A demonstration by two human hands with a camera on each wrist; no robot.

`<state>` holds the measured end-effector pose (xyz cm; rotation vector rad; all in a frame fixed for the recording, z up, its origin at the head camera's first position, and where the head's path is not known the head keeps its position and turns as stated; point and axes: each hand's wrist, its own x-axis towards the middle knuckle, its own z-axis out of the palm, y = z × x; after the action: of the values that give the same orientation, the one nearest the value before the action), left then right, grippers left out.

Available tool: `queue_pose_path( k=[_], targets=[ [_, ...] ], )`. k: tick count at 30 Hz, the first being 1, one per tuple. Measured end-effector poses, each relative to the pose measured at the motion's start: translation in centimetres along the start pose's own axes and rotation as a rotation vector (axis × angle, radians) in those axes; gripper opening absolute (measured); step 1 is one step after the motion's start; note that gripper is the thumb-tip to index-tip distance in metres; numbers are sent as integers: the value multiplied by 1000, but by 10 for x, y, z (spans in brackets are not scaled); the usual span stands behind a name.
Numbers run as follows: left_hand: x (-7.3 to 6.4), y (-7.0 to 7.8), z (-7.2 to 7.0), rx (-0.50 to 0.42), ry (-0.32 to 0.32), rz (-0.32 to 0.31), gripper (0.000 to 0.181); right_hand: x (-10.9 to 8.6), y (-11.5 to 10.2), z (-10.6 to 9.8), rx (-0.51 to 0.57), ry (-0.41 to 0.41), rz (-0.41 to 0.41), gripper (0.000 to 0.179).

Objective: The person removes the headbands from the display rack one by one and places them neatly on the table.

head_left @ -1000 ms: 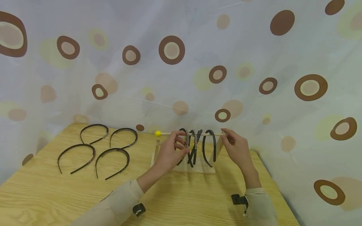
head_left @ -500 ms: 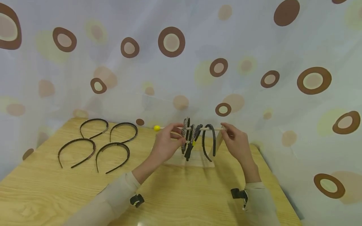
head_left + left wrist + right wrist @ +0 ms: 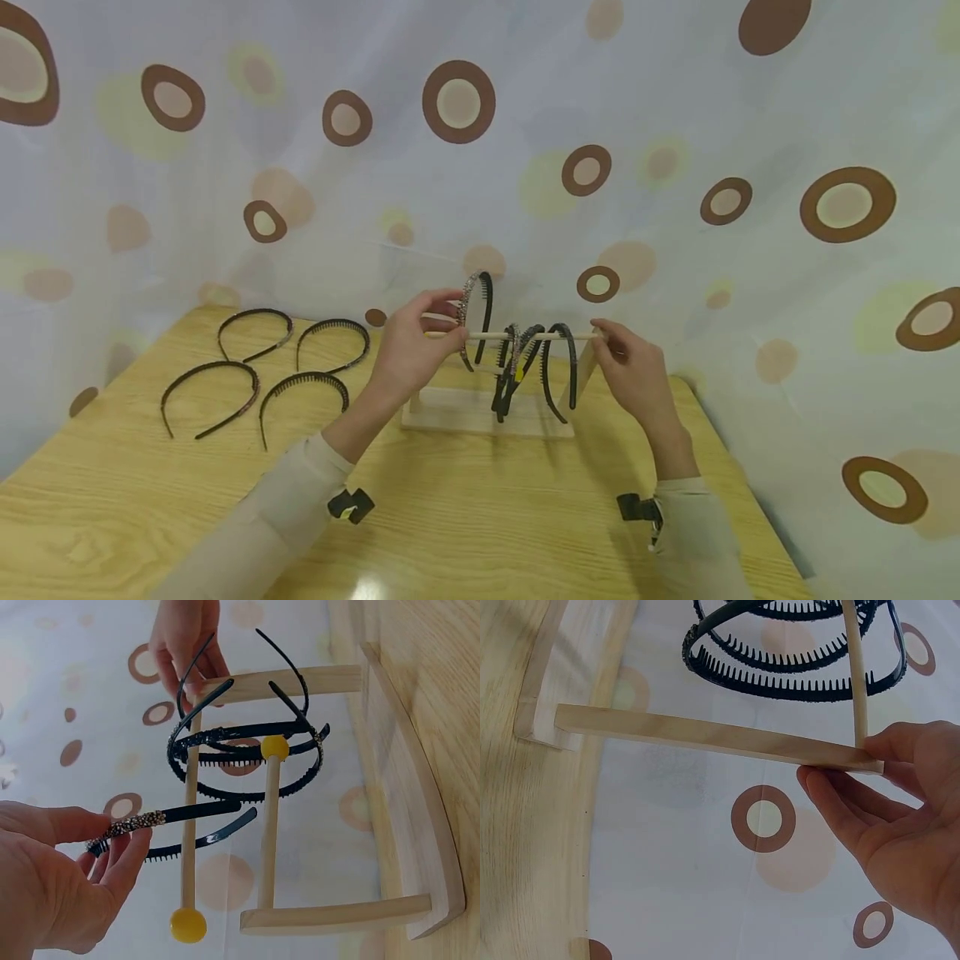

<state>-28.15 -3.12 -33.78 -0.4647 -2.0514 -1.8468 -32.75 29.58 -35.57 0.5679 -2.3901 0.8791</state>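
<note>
Hanging on rack [image 3: 450, 412], three headbands [image 3: 574, 371] | left hand [image 3: 408, 346] pinching beaded headband [image 3: 137, 823] | right hand [image 3: 636, 371] pinching upright [image 3: 720, 741]

Counted: one glittery headband [image 3: 142, 822] in left hand [image 3: 52, 870], three black headbands [image 3: 244, 732] rightward, four loose headbands [image 3: 213, 364] leftward, two yellow knobs [image 3: 187, 925].

Rack [image 3: 487, 423]: on worktop [image 3: 465, 517], right of loose headbands [image 3: 307, 377]
Hung headbands [image 3: 574, 379]: on upper rod [image 3: 493, 336], right of held headband [image 3: 489, 302]
Right hand [image 3: 636, 372]: at upper rod's right end
Backdrop [image 3: 525, 100]: behind worktop
</note>
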Motion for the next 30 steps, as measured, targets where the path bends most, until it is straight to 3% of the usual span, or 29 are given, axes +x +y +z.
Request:
queue_pose_path(
  k=[6,15,20,30],
  targets=[
    [6,5,-12,-8,43,24,44,3,-2,-1,-5,2,-14,30],
    [12,3,-33,-151,76,20,47,-1,-2,-3,-3,-23,6,30],
    [14,5,-47,-217,76,-13,48,-2,1,-3,10,-29,4,31],
    [22,14,-79,-115,111,-88,47,-2,8,-15,-20,-10,59,31]
  ],
)
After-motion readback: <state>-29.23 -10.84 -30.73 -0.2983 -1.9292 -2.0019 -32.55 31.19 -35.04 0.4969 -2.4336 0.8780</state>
